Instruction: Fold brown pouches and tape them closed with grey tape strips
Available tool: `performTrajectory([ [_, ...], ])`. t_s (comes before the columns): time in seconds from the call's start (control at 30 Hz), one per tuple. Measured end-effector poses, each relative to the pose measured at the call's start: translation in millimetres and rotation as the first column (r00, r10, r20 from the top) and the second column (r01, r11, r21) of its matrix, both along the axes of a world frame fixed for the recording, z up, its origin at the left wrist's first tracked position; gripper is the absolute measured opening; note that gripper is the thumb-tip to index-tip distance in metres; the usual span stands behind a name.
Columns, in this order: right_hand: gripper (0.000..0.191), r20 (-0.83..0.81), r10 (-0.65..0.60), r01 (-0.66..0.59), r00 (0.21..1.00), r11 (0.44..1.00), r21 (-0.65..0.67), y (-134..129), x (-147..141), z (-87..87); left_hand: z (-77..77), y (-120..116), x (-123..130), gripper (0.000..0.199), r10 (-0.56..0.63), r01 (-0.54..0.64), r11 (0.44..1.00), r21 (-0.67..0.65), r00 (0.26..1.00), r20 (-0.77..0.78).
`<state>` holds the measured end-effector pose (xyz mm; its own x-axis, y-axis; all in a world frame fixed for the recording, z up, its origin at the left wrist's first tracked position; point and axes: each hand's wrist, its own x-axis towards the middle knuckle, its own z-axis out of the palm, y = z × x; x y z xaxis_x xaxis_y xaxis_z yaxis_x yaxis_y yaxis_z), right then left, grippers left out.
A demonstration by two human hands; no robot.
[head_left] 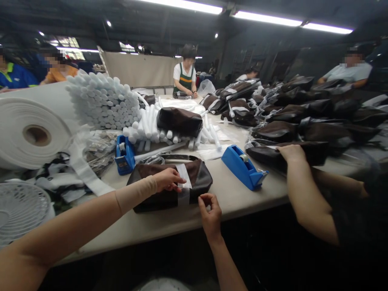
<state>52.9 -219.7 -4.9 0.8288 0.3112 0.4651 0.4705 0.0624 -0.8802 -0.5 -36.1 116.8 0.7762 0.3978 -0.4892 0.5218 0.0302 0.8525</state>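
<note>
A dark brown and black bag lies on the table in front of me, with a white strip wrapped over its top and down its near side. Across the bag reaches my left hand, its fingers apart and touching the strip. My right hand is just off the bag's near right corner, thumb and fingertips pinched together; whatever may be between them is too small to make out. To the right of the bag stands a blue tape dispenser. Another blue tape dispenser is behind the bag at left.
A large white roll and a white fan stand at left. Bundled white foam rods and another dark bag are behind. Many bags are piled at right, where a co-worker's hand touches one. Other people work farther back.
</note>
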Motion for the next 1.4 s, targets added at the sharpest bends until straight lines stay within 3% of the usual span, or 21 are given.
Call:
performTrajectory([
  [0.13,0.017,-0.030,0.000,0.000,1.000,1.000,0.002,-2.2,-0.4,-4.4,2.5,-0.4,2.1,0.041,0.011,-0.012,1.000,-0.029,1.000,-0.013],
  [0.43,0.021,-0.053,0.020,-0.019,0.998,1.000,0.012,3.9,-2.1,-6.9,-20.2,-14.8,6.8,0.052,0.197,-0.204,0.974,0.093,0.977,0.081],
  [0.63,0.027,-0.091,0.066,-0.073,0.994,0.994,-0.081,-0.2,-0.1,-7.8,-12.1,-9.6,1.4,0.046,0.105,-0.114,0.987,0.112,0.991,0.079],
  [0.73,0.027,-0.076,0.113,-0.123,0.991,0.982,-0.146,-3.5,0.9,-7.6,-4.6,-2.9,-6.4,0.035,0.039,-0.053,0.982,0.179,0.996,0.081],
  [0.8,0.026,-0.067,0.076,-0.084,0.995,0.990,-0.118,-6.3,3.0,-7.4,-0.5,4.8,-18.7,0.031,0.023,-0.053,0.965,0.259,0.993,0.118],
  [0.83,0.025,-0.057,0.030,-0.035,0.998,0.995,-0.091,-7.9,4.8,-7.0,0.6,10.2,-27.6,0.029,0.006,-0.067,0.930,0.362,0.986,0.168],
  [0.87,0.024,-0.037,-0.029,0.027,0.999,0.998,-0.063,-9.5,6.9,-6.2,0.9,16.8,-38.1,0.027,-0.027,-0.098,0.857,0.506,0.972,0.233],
  [0.9,0.022,-0.002,-0.092,0.092,0.996,0.995,-0.037,-11.1,9.5,-4.7,0.1,24.5,-49.8,0.026,-0.085,-0.143,0.734,0.664,0.951,0.298],
  [0.93,0.021,0.045,-0.147,0.147,0.988,0.989,-0.012,-12.3,12.5,-2.4,-2.1,33.2,-62.1,0.029,-0.159,-0.195,0.567,0.801,0.928,0.338],
  [1.0,0.019,0.161,-0.198,0.195,0.967,0.980,0.032,-13.1,19.1,5.3,-11.0,51.8,-85.8,0.042,-0.241,-0.261,0.257,0.930,0.915,0.324],
  [1.03,0.018,0.217,-0.193,0.188,0.957,0.981,0.045,-12.3,22.6,10.6,-17.7,60.8,-96.0,0.050,-0.216,-0.258,0.188,0.948,0.931,0.296],
  [1.07,0.019,0.264,-0.176,0.168,0.948,0.984,0.053,-10.5,26.4,16.4,-25.5,68.8,-104.6,0.058,-0.165,-0.233,0.178,0.956,0.951,0.262],
  [1.1,0.020,0.301,-0.155,0.145,0.941,0.988,0.054,-7.8,30.3,22.5,-34.2,75.2,-111.5,0.066,-0.104,-0.201,0.217,0.955,0.968,0.227],
  [1.2,0.027,0.394,-0.086,0.095,0.915,0.995,-0.004,5.0,42.4,38.6,-59.7,82.8,-122.9,0.078,0.001,-0.151,0.435,0.888,0.986,0.167],
  [1.27,0.032,0.481,-0.034,0.087,0.876,0.992,-0.088,15.0,49.7,46.5,-70.1,79.1,-125.4,0.079,0.019,-0.174,0.498,0.850,0.982,0.190],
  [1.33,0.036,0.568,0.034,0.087,0.822,0.979,-0.184,24.3,55.9,54.5,-71.4,72.2,-126.2,0.079,0.040,-0.214,0.467,0.858,0.975,0.221],
  [1.4,0.038,0.623,0.119,0.077,0.773,0.957,-0.278,32.6,61.6,64.6,-64.1,65.6,-126.6,0.080,0.033,-0.239,0.375,0.896,0.969,0.245],
])
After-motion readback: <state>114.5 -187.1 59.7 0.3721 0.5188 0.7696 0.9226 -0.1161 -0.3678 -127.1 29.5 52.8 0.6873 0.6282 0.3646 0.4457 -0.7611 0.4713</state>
